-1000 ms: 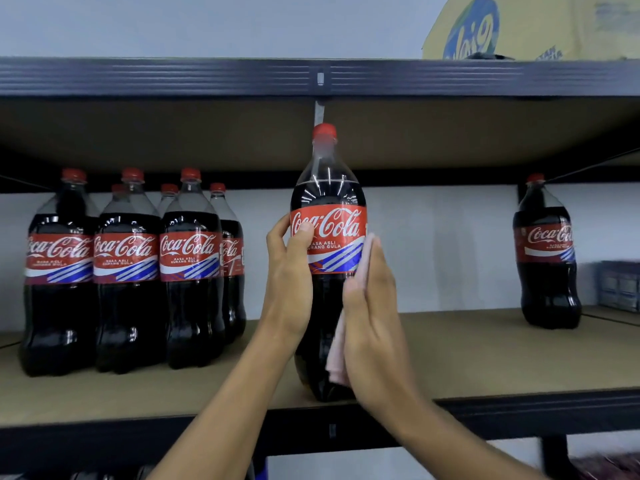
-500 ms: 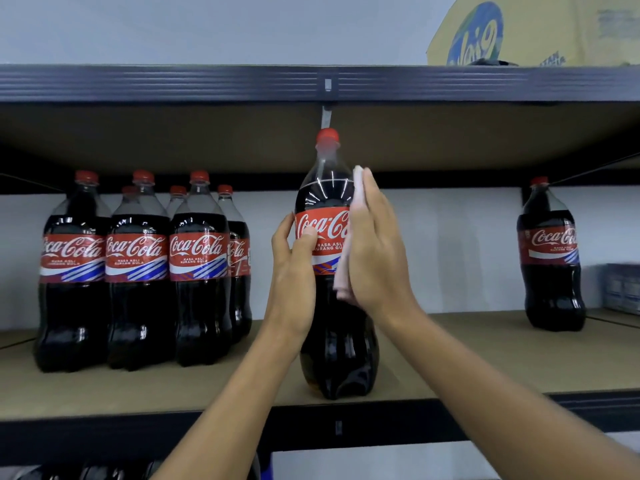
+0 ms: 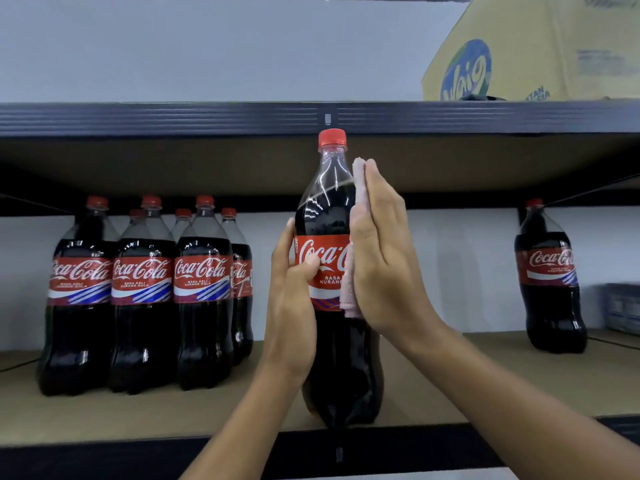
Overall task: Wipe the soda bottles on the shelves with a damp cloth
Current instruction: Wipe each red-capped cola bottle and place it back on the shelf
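Observation:
A large cola bottle (image 3: 330,216) with a red cap and red label stands upright at the front edge of the brown shelf (image 3: 519,382). My left hand (image 3: 294,306) grips its left side at the label, thumb across the front. My right hand (image 3: 381,251), fingers straight, presses a pink cloth (image 3: 351,271) flat against the bottle's right side, from the shoulder down past the label. Most of the cloth is hidden under the palm.
Several matching cola bottles (image 3: 145,292) stand grouped at the left of the same shelf. One more cola bottle (image 3: 550,278) stands alone at the right, with a grey pack (image 3: 621,308) beside it. A yellow carton (image 3: 540,46) sits on the upper shelf (image 3: 207,117).
My right hand with the cloth has slid up the bottle's right side, from the lower body to the shoulder. The left hand kept its hold at the label.

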A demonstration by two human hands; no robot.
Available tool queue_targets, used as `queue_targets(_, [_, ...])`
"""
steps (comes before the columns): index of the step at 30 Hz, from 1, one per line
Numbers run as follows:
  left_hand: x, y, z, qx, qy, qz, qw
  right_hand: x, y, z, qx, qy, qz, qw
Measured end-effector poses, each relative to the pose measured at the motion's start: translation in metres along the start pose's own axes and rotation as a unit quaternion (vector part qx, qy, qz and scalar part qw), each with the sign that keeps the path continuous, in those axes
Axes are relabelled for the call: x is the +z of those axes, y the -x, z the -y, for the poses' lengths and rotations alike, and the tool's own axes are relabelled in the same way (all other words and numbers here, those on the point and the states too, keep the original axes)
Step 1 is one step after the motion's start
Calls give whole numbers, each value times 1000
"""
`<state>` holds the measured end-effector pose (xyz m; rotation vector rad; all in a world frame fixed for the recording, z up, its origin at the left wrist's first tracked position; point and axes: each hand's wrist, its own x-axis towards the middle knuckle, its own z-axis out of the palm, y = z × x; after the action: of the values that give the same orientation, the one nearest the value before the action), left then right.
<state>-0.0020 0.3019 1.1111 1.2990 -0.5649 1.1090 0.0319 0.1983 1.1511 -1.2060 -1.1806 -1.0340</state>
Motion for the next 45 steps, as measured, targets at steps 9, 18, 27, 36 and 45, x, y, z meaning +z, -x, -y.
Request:
queue_targets(9, [1,9,-3,-4,43,-9,999,-20,-81,33,-73,103,156,980])
queue_targets(18, [1,5,-1,-23,36,-10,999,-17,-93,27,21,17,144,989])
queue_targets(27, [3,0,2,-21,10,-11,1000,-8,-81,13,94,-85,107,986])
queue_targets(36, [4,-8,7,-31,-77,-44,996,2,35,-16,151,-94,24,984])
queue_targets(45, [7,-11,12,-39,-126,-60,989,-40,83,-35,206,72,137,966])
